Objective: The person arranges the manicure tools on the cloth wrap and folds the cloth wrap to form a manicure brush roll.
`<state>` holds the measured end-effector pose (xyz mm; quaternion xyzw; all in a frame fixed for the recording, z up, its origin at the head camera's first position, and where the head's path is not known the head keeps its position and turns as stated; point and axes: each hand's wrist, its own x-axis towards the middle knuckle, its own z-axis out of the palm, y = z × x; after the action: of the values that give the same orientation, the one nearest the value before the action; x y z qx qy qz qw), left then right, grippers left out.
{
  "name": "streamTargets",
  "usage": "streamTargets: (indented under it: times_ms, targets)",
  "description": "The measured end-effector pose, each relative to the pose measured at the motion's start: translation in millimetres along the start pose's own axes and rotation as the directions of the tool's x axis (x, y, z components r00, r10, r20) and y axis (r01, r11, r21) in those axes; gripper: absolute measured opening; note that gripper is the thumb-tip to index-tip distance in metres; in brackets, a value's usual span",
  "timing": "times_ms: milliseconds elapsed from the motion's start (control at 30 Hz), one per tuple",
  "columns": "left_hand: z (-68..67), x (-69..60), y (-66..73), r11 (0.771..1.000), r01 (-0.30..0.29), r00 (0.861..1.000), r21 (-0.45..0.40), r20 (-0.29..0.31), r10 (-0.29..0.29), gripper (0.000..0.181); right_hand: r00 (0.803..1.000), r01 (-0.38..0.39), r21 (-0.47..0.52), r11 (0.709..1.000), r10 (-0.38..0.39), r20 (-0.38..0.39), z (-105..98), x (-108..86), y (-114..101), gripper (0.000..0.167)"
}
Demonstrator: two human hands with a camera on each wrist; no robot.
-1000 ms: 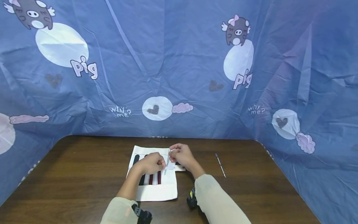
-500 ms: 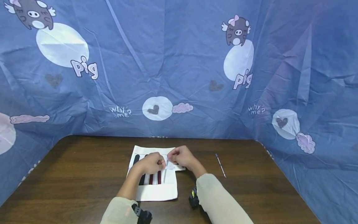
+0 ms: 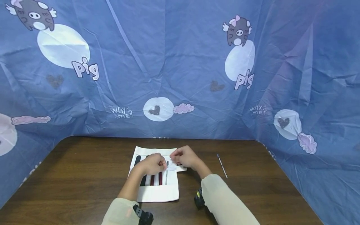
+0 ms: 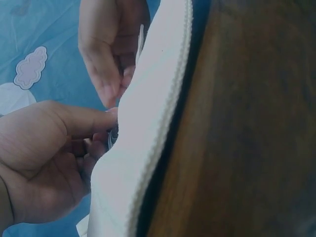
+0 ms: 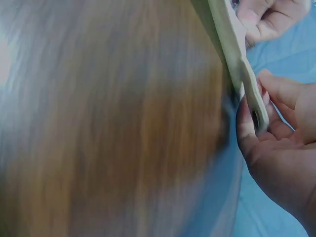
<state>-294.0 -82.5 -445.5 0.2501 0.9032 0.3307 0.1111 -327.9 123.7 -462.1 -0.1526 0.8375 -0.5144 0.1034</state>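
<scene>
A white fabric pen roll (image 3: 157,194) lies unrolled on the table, with black and dark red pens in its slots. My left hand (image 3: 153,164) pinches the band of the roll between thumb and fingertips; the left wrist view shows the left hand (image 4: 44,158) at the fabric edge. Beside those fingers, a slim silvery pen (image 3: 166,178) lies lengthwise along the slot at the roll's right side. My right hand (image 3: 184,156) hovers just above this pen's top end, fingers bent but apart from it. In the right wrist view, the right hand (image 5: 281,143) is around a fabric tab (image 5: 254,101).
Another slim pen (image 3: 222,166) lies loose on the brown wooden table (image 3: 253,187), to the right of the roll. A blue printed curtain (image 3: 180,68) stands behind the table and along its sides.
The slim pen has slid down toward me into the slot at the roll's right side. My right hand has let go of it and drawn slightly back to the right. My left hand stays put.
</scene>
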Motion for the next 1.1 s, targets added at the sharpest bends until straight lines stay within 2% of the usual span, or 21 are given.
streamTargets:
  times_ms: [233,433,667,933,1100]
  targets:
    - [2.7,-0.7,0.6,1.0,0.008,1.0,-0.007,-0.013,-0.008,0.016,0.987,0.094,0.054,0.994,-0.086,-0.135,-33.0,-7.7,5.4,0.015]
    - [4.7,-1.8,2.7,0.999,0.03,0.999,-0.01,-0.025,-0.03,0.013,0.97,0.128,-0.034,0.991,-0.132,-0.205,-68.4,-23.6,9.8,0.015]
    - [4.6,1.5,5.8,1.0,0.03,0.998,0.006,-0.055,-0.03,0.012,0.956,0.091,-0.148,0.985,-0.128,-0.264,-109.3,-43.2,23.9,0.011]
    - [6.8,6.4,9.2,0.998,-0.068,0.995,0.01,-0.072,0.069,0.011,0.953,0.017,-0.267,0.964,-0.096,-0.286,-139.9,-60.0,48.4,0.012]
    - [10.0,8.8,8.5,0.996,-0.086,0.994,0.03,-0.063,0.088,0.009,0.956,-0.015,-0.318,0.948,-0.079,-0.283,-149.8,-67.4,64.3,0.009]
